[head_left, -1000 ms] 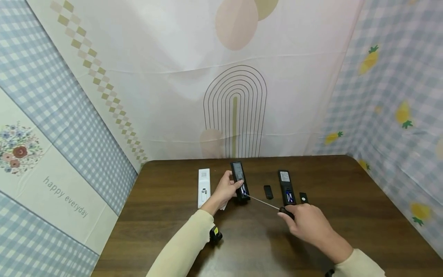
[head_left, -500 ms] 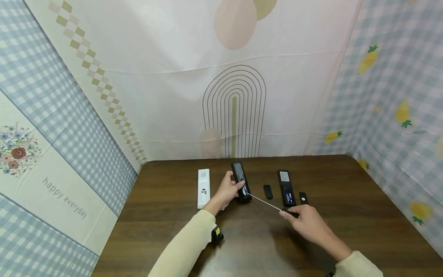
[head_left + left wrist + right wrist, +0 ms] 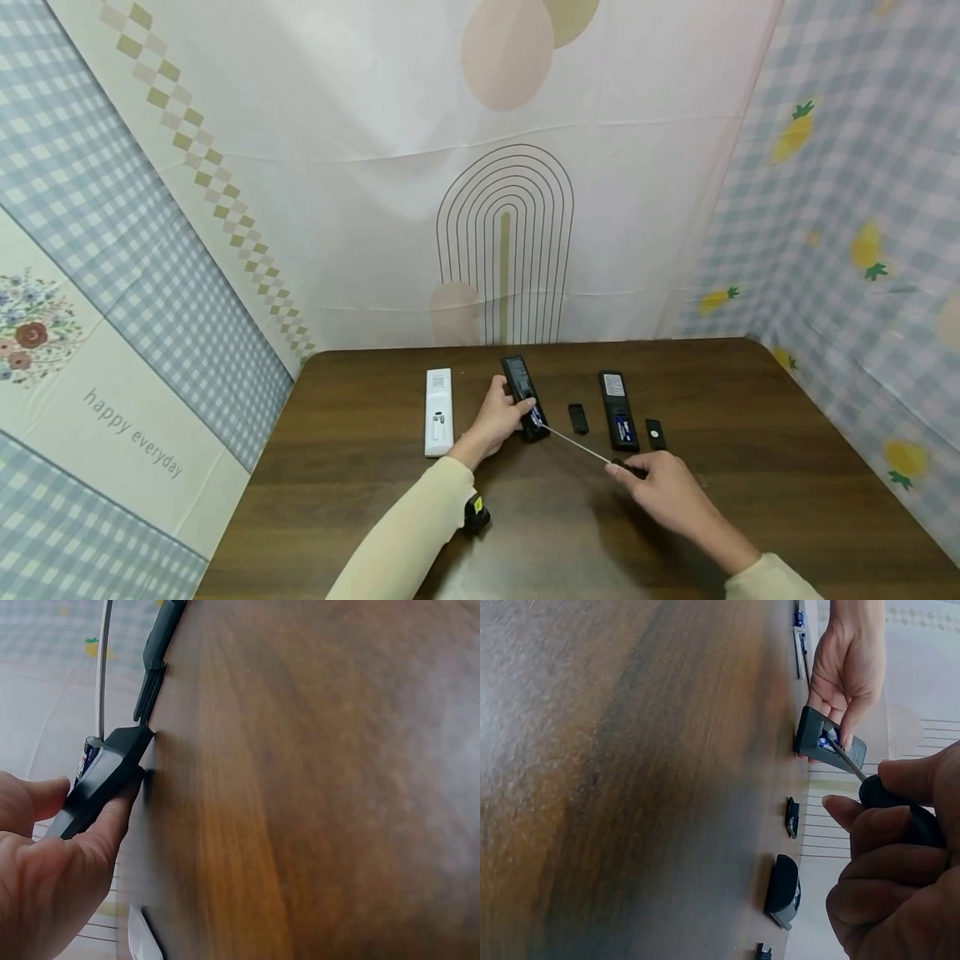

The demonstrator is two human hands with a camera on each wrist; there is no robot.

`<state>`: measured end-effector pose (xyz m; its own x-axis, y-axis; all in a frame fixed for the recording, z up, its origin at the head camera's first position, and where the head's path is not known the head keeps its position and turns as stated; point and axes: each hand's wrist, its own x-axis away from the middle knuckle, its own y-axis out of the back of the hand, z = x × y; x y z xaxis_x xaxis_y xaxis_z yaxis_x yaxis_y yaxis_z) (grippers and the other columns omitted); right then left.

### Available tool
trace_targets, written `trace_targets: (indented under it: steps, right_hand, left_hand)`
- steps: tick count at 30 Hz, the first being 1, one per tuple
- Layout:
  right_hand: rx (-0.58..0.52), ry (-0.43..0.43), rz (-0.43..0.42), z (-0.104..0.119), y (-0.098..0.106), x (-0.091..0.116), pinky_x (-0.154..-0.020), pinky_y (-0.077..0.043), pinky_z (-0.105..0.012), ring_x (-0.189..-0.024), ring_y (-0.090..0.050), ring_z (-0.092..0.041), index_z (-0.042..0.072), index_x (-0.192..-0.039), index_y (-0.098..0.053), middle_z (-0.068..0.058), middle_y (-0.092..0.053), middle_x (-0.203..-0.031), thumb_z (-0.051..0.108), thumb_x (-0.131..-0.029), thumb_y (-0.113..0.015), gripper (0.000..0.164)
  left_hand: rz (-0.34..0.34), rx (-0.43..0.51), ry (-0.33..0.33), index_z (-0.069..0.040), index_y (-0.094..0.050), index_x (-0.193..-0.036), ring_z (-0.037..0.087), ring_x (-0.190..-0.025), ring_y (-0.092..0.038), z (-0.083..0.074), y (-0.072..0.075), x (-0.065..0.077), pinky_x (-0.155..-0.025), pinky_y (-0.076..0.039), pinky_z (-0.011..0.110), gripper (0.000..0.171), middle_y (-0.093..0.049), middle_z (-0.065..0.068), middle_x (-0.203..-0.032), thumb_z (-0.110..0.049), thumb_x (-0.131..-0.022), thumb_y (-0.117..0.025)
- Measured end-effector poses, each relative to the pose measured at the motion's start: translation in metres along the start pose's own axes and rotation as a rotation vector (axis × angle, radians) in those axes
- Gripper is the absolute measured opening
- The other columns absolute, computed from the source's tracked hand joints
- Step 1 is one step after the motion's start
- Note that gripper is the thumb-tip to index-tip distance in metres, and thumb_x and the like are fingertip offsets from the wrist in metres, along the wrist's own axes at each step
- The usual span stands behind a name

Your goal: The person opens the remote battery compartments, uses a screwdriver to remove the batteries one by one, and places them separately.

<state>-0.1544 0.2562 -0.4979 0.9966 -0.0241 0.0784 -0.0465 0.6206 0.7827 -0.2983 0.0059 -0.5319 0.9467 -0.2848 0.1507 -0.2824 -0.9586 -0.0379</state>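
Observation:
My left hand [image 3: 497, 421] grips a black remote control [image 3: 516, 373] by its sides, back facing up, with the battery compartment uncovered. Its thumb lies over the compartment's edge. In the left wrist view a blue battery [image 3: 86, 759] sticks up at an angle from the compartment, its end against the metal shaft [image 3: 102, 667] of a screwdriver. My right hand [image 3: 667, 487] holds that screwdriver by its black handle [image 3: 881, 793], fingers curled round it. In the right wrist view the shaft slants into the remote's compartment beside the left thumb.
Left of the hands lies a white remote [image 3: 438, 417] with its compartment uncovered. To the right are a black battery cover [image 3: 577, 418], a second black remote [image 3: 617, 408] with blue batteries [image 3: 626, 428] inside, and another small black cover [image 3: 656, 434]. A patterned cloth wall [image 3: 360, 250] stands behind the table.
The held remote and my left hand have shifted slightly right. My right hand has moved a little right too, the screwdriver tip staying at the compartment. The head view has tilted slightly.

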Motion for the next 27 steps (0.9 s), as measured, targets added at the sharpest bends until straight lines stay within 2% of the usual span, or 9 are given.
trace_targets:
  steps: [4,9,13,20,27]
  right_hand:
    - [0.014,-0.014,-0.019,0.002,-0.001,0.004,-0.055,-0.036,-0.026,-0.053,-0.039,-0.009,0.012,-0.104,-0.083,0.005,-0.048,-0.059,0.040,-0.101,-0.072,0.031]
    - [0.049,0.000,-0.069,0.004,-0.003,0.008,-0.051,-0.033,-0.024,-0.049,-0.036,-0.007,0.011,-0.101,-0.083,0.008,-0.041,-0.053,0.038,-0.101,-0.074,0.028]
    - [0.067,-0.002,-0.080,0.005,-0.003,0.013,-0.051,-0.033,-0.024,-0.049,-0.037,-0.007,0.010,-0.100,-0.082,0.008,-0.042,-0.053,0.037,-0.101,-0.073,0.029]
    - [0.078,-0.027,-0.122,0.007,0.003,0.025,-0.054,-0.034,-0.026,-0.055,-0.043,-0.011,0.005,-0.108,-0.081,0.006,-0.046,-0.055,0.038,-0.101,-0.072,0.035]
    - [0.065,-0.051,-0.091,0.005,0.004,0.030,-0.054,-0.035,-0.027,-0.054,-0.044,-0.011,0.007,-0.104,-0.081,0.005,-0.049,-0.057,0.043,-0.102,-0.071,0.037]
  left_hand:
    - [-0.010,-0.003,0.005,-0.008,-0.036,-0.142,0.026,-0.102,-0.075,0.000,-0.002,-0.001,-0.077,-0.060,0.032,0.050,-0.071,0.029,-0.129,-0.004,-0.104,-0.067]
    - [-0.031,-0.002,-0.009,-0.009,-0.035,-0.142,0.021,-0.099,-0.072,0.002,-0.006,-0.001,-0.077,-0.057,0.030,0.056,-0.072,0.027,-0.126,-0.002,-0.100,-0.071]
    - [-0.052,0.017,-0.023,-0.010,-0.035,-0.143,0.020,-0.099,-0.071,0.005,-0.008,-0.001,-0.079,-0.058,0.031,0.058,-0.072,0.026,-0.127,-0.002,-0.099,-0.072]
    - [-0.068,0.049,-0.029,-0.010,-0.035,-0.144,0.021,-0.104,-0.070,0.008,-0.010,-0.002,-0.082,-0.058,0.032,0.058,-0.070,0.027,-0.133,-0.001,-0.099,-0.071]
    - [-0.072,0.038,-0.032,-0.011,-0.033,-0.149,0.020,-0.100,-0.070,0.008,-0.011,0.000,-0.083,-0.057,0.033,0.065,-0.070,0.026,-0.133,-0.002,-0.098,-0.073]
